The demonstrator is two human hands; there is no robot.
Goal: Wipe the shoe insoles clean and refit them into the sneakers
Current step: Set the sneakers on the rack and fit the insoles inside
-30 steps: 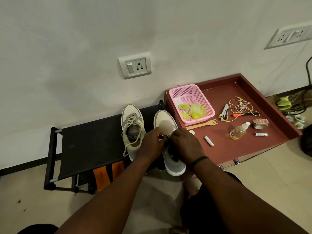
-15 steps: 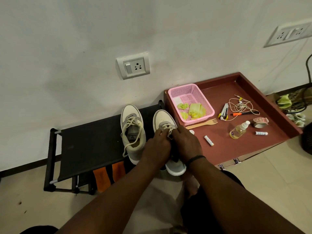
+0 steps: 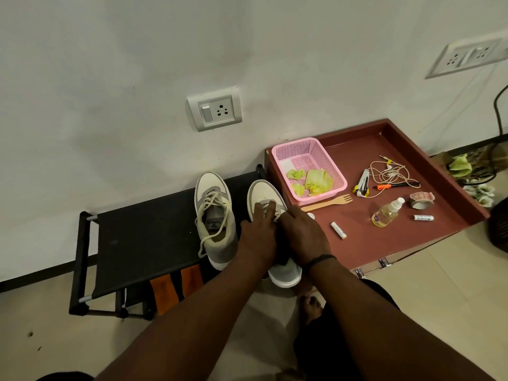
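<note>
- Both hands have slid further up the right sneaker since a second ago, from its collar to the laces over the tongue.
- My left hand lies across the lacing with its fingers straight and close together, pressing flat on the laces.
- My right hand rests beside it on the shoe's outer side, fingers curved over the upper; whether they pinch a lace or only lie there I cannot tell.
- A dark piece pokes out at the shoe's heel opening between my wrists; it may be the insole, I cannot be sure.
- That sneaker sits at the right end of the black bench, its heel hanging past the front edge.
- Just to its left, apart from it, stands the left sneaker, toe to the wall, laces loose and trailing over its side.
- Right of the bench is a maroon tray.
- At the tray's rear left corner sits a pink basket with crumpled green wipes inside.
- A wooden fork lies just in front of the basket.
- Toward the tray's right side stands a small spray bottle, and near the tray's front edge lies a white tube.
</note>
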